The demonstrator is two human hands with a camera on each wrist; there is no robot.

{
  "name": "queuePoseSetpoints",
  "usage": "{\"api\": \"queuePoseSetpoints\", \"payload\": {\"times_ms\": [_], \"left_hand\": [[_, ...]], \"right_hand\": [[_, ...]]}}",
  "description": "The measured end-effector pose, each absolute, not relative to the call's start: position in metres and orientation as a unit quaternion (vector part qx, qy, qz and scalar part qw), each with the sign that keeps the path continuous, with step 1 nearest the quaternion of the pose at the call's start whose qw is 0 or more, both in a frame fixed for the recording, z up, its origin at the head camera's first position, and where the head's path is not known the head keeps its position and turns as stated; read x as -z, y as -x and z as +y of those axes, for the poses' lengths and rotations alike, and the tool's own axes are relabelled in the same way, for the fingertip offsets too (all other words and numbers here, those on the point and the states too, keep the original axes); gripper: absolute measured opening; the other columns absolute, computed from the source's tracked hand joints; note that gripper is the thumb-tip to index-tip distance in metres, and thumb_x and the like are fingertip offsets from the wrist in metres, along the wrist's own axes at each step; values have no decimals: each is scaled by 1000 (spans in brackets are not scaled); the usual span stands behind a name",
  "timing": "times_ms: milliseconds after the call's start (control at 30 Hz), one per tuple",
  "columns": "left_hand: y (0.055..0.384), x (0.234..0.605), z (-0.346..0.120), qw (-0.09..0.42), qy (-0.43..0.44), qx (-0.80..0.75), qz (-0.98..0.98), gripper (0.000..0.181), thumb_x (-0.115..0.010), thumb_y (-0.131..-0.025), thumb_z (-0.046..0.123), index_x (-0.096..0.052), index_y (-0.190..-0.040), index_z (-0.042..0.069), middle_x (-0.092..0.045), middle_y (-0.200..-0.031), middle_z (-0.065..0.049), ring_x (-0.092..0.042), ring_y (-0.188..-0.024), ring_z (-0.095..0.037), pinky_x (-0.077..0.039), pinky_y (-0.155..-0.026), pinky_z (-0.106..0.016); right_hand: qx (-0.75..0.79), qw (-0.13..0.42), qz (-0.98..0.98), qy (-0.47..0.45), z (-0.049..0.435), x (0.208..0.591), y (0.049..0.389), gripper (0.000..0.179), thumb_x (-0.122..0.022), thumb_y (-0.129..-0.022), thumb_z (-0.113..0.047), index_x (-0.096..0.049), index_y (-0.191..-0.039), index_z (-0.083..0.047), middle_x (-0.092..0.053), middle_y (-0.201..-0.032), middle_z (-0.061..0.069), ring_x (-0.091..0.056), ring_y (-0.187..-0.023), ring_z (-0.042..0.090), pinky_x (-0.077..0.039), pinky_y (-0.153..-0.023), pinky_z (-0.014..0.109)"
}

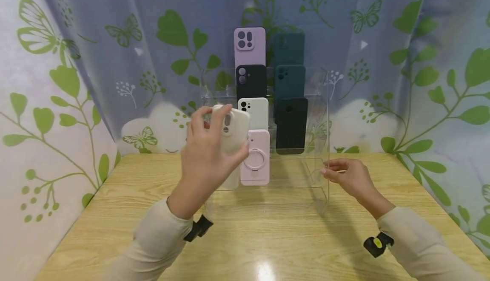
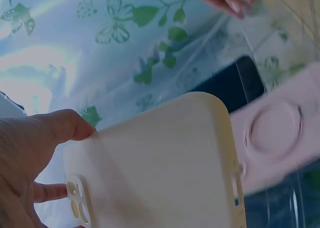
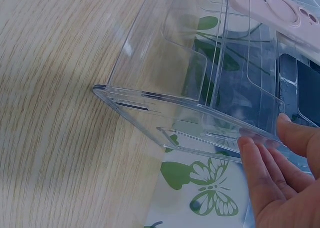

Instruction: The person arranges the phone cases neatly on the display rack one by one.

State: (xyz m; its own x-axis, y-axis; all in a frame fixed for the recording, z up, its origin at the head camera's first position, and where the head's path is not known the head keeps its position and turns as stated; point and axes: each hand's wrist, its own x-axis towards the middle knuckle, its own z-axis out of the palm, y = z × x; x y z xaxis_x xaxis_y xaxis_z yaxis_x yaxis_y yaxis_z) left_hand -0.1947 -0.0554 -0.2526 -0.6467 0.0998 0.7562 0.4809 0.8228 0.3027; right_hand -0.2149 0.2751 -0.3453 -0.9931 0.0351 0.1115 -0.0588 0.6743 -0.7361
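Note:
A cream phone case (image 1: 239, 130) with a camera cutout is gripped between the thumb and fingers of my left hand (image 1: 204, 149), tilted in front of the stand's left side. In the left wrist view, the case (image 2: 155, 163) shows its plain back and one side edge. My right hand (image 1: 354, 179) pinches the right side edge of a clear tiered display stand (image 1: 325, 187). From the right wrist, its thumb and fingers lie on either side of that clear panel (image 3: 235, 118). A pink case with a ring (image 1: 254, 177) stands on the lowest tier beside the left hand.
Up the stand's middle column are white (image 1: 257, 113), black (image 1: 254, 85) and lilac (image 1: 258, 55) cases. To their right stand a black case (image 1: 292, 128) and two dark green ones (image 1: 292, 85). The stand rests on a wooden table (image 1: 268, 238) before a leaf-patterned curtain (image 1: 183, 0).

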Motion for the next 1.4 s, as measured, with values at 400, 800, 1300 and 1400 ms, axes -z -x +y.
{"api": "queuePoseSetpoints", "payload": {"times_ms": [400,800,1300,1400], "left_hand": [[194,274,22,345,211,296,-865,71,-78,-73,44,-43,-132,24,-37,-127,-11,-50,-95,-22,-48,-53,-29],[222,301,72,345,157,364,-851,72,-77,-76,42,-39,-133,22,-33,-126,-10,-48,-99,-22,-47,-56,-31],[248,342,102,399,102,282,-867,72,-75,-77,47,-40,-133,19,-36,-128,-15,-46,-111,-27,-54,-65,-36],[247,344,104,385,98,264,-879,73,-76,-76,47,-40,-134,19,-36,-130,-15,-46,-113,-27,-55,-59,-36]], "right_hand": [[-400,63,-914,-1,275,347,216,47,-69,-90,-33,-65,-120,3,-66,-109,23,-68,-90,27,-54,-65,29],[-396,70,-916,-6,275,346,216,44,-69,-90,-30,-65,-119,3,-67,-109,23,-69,-89,27,-56,-66,31],[-400,74,-914,-8,276,347,216,44,-69,-90,-30,-65,-120,3,-67,-109,23,-69,-87,25,-56,-65,31],[-399,75,-914,-12,275,346,215,44,-69,-90,-29,-65,-120,3,-67,-110,24,-69,-87,26,-56,-66,32]]}}
